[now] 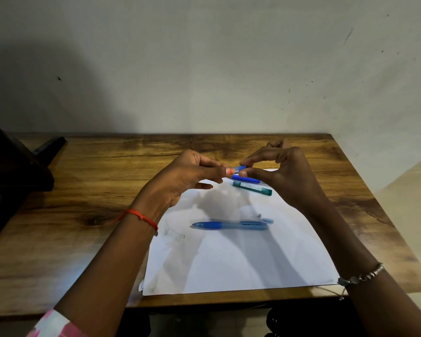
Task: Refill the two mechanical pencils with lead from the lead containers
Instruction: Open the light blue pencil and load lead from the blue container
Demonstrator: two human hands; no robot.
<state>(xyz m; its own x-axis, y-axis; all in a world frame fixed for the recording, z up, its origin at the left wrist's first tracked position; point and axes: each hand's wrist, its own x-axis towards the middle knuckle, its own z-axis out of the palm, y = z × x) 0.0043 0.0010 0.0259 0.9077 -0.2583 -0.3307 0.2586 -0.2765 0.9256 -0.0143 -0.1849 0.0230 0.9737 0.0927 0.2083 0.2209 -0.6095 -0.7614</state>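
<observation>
A small blue lead container (238,169) with an orange cap end hangs above the table, pinched between both hands. My left hand (180,181) grips the orange cap end and my right hand (282,176) holds the blue body. Under them on the white paper (229,259) lie a blue mechanical pencil (247,180) and a teal lead container (252,188), side by side. A second blue mechanical pencil (230,225) lies across the middle of the paper, with its small clear cap (268,220) and a tiny grey piece (259,215) loose beside its right end.
The paper rests on a wooden table (83,190) against a pale wall. A dark object (17,166) stands at the table's left edge. The table's right edge and front edge are close to the paper.
</observation>
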